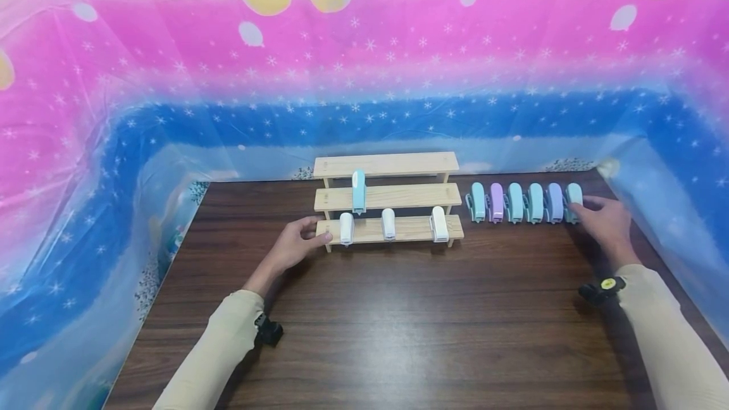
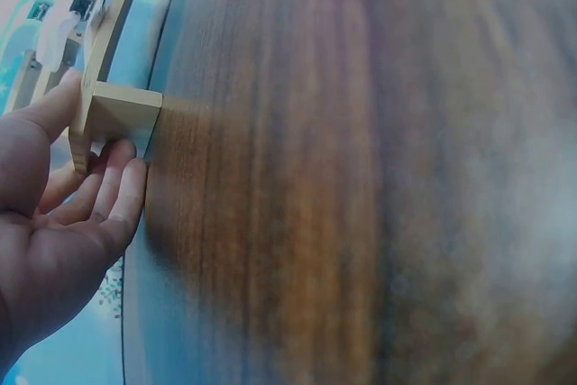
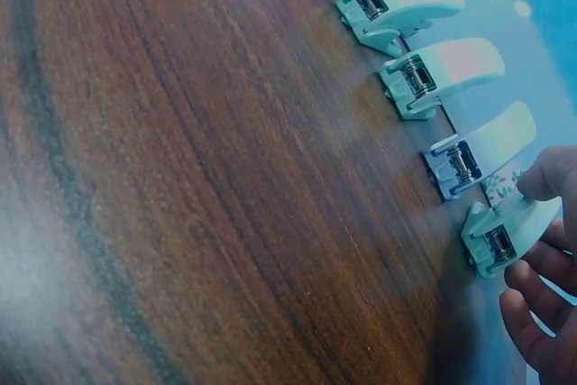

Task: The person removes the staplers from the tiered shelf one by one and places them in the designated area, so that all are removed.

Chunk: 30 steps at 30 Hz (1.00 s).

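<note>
The three-tier wooden rack (image 1: 410, 198) stands at the back middle of the table. My left hand (image 1: 299, 242) holds the left end of its lowest plank, thumb on top and fingers beneath, as the left wrist view shows. Pale spring clips sit on that plank: a left one (image 1: 346, 228), a middle one (image 1: 388, 224) and a right one (image 1: 438, 224). A turquoise clip (image 1: 358, 192) stands on the middle tier. My right hand (image 1: 606, 223) pinches the rightmost mint-green clip (image 3: 505, 236) between thumb and fingers, at the end of a row on the table.
Along that row, to the right of the rack, stand a blue-violet clip (image 1: 554, 202), a purple clip (image 1: 497, 202) and several mint ones. A printed pink and blue cloth (image 1: 398, 119) hangs behind and beside the brown table (image 1: 364, 328).
</note>
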Each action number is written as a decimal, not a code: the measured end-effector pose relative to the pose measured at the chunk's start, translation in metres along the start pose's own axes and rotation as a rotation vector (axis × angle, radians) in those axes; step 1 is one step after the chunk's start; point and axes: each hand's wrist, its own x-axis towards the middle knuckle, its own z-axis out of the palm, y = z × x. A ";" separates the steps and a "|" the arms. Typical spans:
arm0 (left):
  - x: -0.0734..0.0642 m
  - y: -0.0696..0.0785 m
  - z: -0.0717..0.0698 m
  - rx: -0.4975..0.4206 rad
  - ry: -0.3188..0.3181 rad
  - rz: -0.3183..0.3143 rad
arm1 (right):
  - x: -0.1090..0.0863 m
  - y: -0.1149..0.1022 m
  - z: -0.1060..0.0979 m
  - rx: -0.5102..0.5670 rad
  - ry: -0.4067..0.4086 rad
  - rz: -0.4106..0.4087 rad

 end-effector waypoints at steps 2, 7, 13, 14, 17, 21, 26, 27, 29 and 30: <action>0.000 0.000 0.000 0.002 0.001 0.000 | 0.000 0.000 0.000 0.004 -0.004 0.007; 0.001 -0.001 0.000 0.010 0.004 -0.001 | 0.003 0.001 -0.002 0.020 -0.004 -0.004; 0.001 0.000 0.000 0.006 0.005 0.003 | 0.003 -0.008 -0.008 0.069 0.076 -0.086; 0.001 0.000 0.000 0.008 0.004 0.004 | 0.002 -0.010 -0.010 0.069 0.093 -0.093; 0.000 0.000 0.000 0.011 0.004 0.004 | 0.000 -0.018 -0.013 0.080 0.137 -0.107; -0.001 0.000 0.001 0.019 0.004 0.011 | -0.005 -0.030 -0.016 0.090 0.170 -0.144; -0.001 0.001 0.001 0.027 0.008 0.012 | -0.014 -0.052 -0.018 0.089 0.170 -0.227; -0.001 0.001 0.001 0.027 0.009 0.010 | -0.016 -0.056 -0.018 0.089 0.165 -0.241; -0.001 0.002 0.001 0.026 0.010 0.007 | -0.019 -0.066 -0.018 0.086 0.161 -0.258; -0.001 0.002 0.001 0.026 0.011 0.006 | -0.020 -0.070 -0.018 0.092 0.155 -0.263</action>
